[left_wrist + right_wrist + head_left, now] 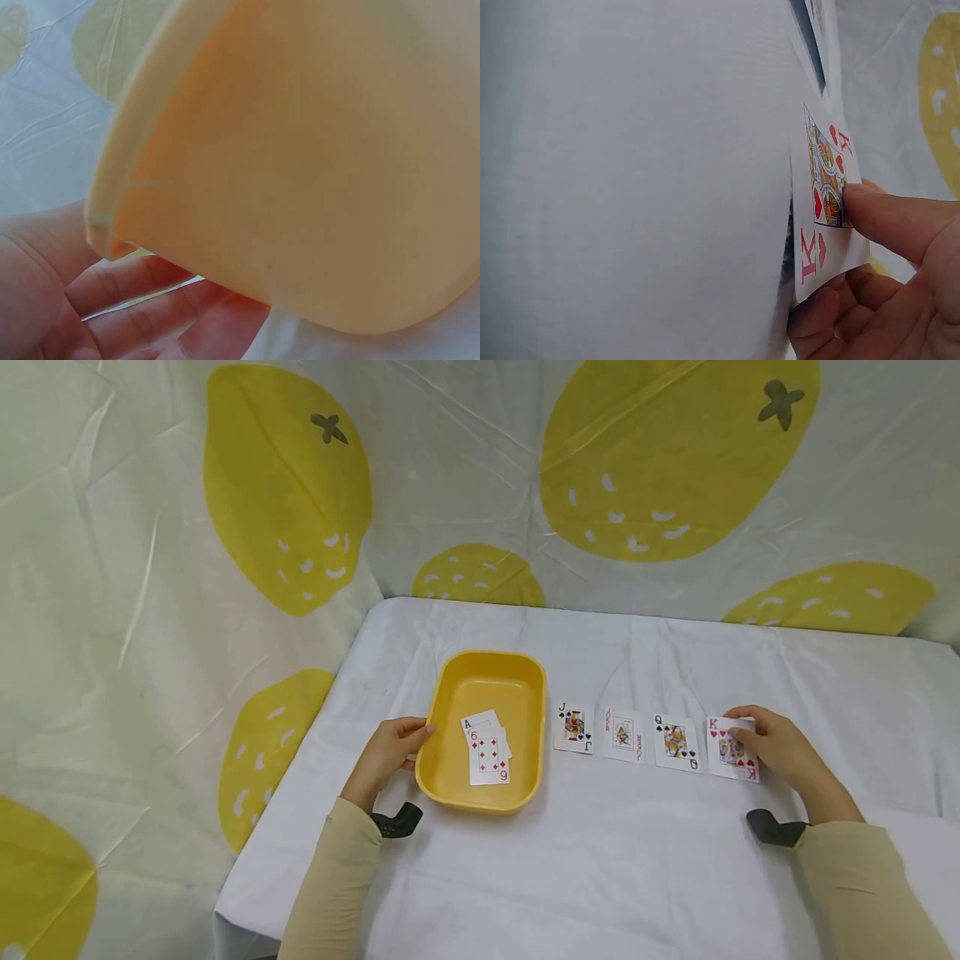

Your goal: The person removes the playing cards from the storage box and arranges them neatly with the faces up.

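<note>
With thumb on top and fingers beneath, my right hand [780, 747] pinches a king of hearts playing card [826, 187] at the right end of a row of cards. Left of it lie a queen of spades [677, 743], a joker [623, 735] and a jack of spades [574, 727], all face up. My left hand [390, 750] holds the left side of a yellow plastic tray [528, 752], its thumb at the rim and its fingers along the outer wall. Inside the tray, a six of diamonds [489, 762] partly covers an ace [480, 722].
A white cloth [585, 868] covers the table. Curtains with yellow lemon prints [288, 485] hang at the left and along the back edge. A dark wrist-worn device [397, 821] sits by the left cuff, and another [776, 829] by the right.
</note>
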The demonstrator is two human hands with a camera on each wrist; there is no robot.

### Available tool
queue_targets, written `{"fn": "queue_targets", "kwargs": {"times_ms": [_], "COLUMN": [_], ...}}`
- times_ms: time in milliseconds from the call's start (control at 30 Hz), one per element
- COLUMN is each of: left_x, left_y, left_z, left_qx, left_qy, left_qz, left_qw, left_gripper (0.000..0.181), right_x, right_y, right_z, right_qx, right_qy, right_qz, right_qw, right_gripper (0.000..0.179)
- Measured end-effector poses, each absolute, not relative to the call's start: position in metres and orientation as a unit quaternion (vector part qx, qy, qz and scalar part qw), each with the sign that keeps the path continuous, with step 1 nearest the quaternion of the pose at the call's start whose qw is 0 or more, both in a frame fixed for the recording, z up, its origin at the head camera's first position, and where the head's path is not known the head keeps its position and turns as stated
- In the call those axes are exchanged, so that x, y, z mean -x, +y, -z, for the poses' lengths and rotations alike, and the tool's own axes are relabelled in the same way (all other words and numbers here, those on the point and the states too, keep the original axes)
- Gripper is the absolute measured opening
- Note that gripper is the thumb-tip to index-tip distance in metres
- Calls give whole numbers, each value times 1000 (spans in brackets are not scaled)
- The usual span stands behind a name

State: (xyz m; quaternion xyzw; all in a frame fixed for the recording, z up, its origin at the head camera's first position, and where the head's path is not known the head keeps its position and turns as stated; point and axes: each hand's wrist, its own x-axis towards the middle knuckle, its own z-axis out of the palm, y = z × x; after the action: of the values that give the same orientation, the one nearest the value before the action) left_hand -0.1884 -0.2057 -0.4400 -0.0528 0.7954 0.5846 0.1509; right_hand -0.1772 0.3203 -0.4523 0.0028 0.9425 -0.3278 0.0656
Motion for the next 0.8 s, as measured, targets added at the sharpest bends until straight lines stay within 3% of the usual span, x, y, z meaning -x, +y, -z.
{"fn": "queue_targets", "kwargs": {"times_ms": [200, 500, 800], "left_x": [189, 190, 188], "left_y": [-206, -207, -205], "left_z": [440, 440, 439], "left_qx": [50, 57, 53], "left_qy": [794, 795, 797], "left_qz": [-587, -585, -583], "left_qw": [149, 149, 148], "left_gripper": [33, 34, 33], "right_x": [180, 185, 181], "right_y": [317, 318, 312], "right_z": [454, 459, 450], "right_qx": [-13, 16, -6], "right_qy": [954, 958, 952], "right_qz": [292, 284, 305], "right_qw": [73, 31, 24], "right_gripper": [32, 28, 43]}}
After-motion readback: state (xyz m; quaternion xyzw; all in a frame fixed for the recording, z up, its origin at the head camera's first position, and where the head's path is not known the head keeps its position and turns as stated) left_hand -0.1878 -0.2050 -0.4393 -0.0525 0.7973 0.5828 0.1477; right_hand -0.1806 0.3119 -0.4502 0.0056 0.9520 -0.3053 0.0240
